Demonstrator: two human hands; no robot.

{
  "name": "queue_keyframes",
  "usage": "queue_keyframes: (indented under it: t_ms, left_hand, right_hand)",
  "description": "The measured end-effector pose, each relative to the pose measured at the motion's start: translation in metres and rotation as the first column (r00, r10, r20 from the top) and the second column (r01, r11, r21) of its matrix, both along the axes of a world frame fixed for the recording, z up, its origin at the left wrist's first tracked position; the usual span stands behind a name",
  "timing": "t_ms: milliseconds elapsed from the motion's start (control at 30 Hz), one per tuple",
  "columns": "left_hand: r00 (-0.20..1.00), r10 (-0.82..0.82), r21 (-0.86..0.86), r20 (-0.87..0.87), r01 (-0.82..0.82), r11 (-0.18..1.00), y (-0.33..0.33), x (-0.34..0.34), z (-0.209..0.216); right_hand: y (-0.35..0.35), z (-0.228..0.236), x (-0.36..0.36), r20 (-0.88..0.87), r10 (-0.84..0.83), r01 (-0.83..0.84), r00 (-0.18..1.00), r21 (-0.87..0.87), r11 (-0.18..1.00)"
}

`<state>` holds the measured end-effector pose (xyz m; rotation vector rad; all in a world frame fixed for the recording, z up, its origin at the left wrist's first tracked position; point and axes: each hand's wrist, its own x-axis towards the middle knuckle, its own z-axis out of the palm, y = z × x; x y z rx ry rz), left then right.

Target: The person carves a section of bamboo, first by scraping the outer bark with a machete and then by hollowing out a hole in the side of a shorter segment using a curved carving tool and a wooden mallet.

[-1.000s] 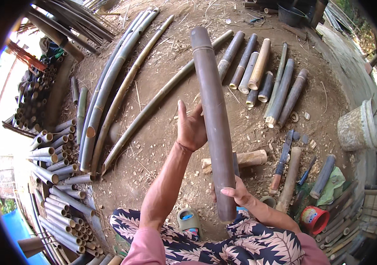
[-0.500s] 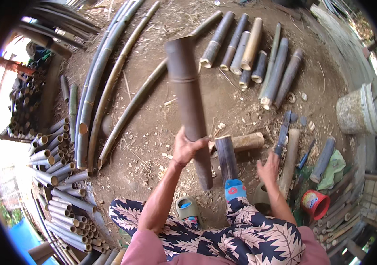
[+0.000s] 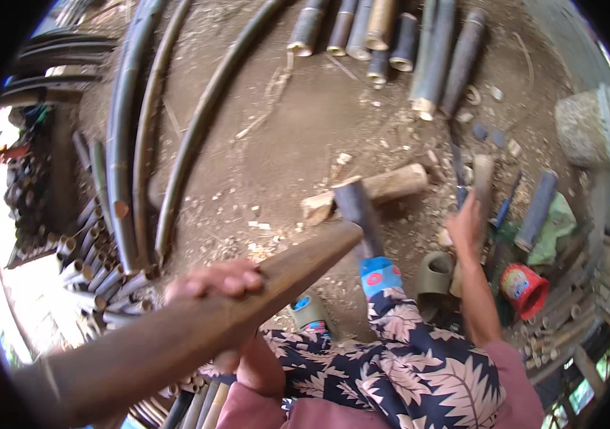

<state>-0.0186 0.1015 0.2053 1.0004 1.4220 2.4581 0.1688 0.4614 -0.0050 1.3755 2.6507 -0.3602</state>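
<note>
My left hand (image 3: 223, 282) is wrapped round a long, thick brown bamboo piece (image 3: 176, 336). The piece slants across my lap, its near end reaching the lower left and its narrower end pointing right. On the right, my right hand (image 3: 467, 220) is closed round the dark handle of a machete (image 3: 456, 161), whose blade points away from me and looks narrow. Between the hands, a dark bamboo stub (image 3: 353, 207) leans on a pale log (image 3: 394, 184). My foot in a blue sock (image 3: 381, 277) is against the stub's near end.
Cut bamboo lengths (image 3: 437, 61) lie in a row at the far side. Long poles (image 3: 125, 143) stretch along the left, near stacked tubes (image 3: 94, 286). To the right are a red tub (image 3: 524, 289), a blue-handled tool (image 3: 503, 211), a green bag (image 3: 555, 227) and a whitish bucket (image 3: 587, 132).
My left hand has swung the bamboo from upright down to a slant across my lap, closer to me. My right hand has closed on the machete handle. The view has shifted.
</note>
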Motion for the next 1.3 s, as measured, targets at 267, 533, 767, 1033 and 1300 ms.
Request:
queue_keyframes:
  t_ms: [267,533,767,1033,1300]
  left_hand:
    - [0.91,-0.029,0.362,0.413,-0.135,0.922,0.001,-0.092,-0.035]
    - [0.629,-0.226,0.22,0.744,0.089,0.972,0.023,-0.092,-0.051]
    - [0.808,0.314,-0.539,0.5,0.006,0.842,0.022,-0.069,-0.036]
    - [0.832,0.308,-0.578,0.461,0.018,0.816,0.009,-0.044,-0.059]
    - [0.991,0.004,0.086,0.137,-0.016,0.996,0.01,-0.006,0.022]
  right_hand:
    - [-0.104,0.099,-0.031,-0.649,0.12,-0.598,0.751,-0.746,-0.294]
    - [-0.16,0.131,-0.036,-0.553,0.156,-0.492,0.819,-0.815,-0.305]
    - [-0.159,0.075,-0.045,-0.629,0.505,-0.807,0.591,-0.47,0.358]
    - [-0.01,-0.031,0.015,-0.034,0.101,-0.099,0.994,0.054,0.994]
    - [0.007,-0.05,0.026,0.057,0.06,-0.061,0.997,0.019,0.998]
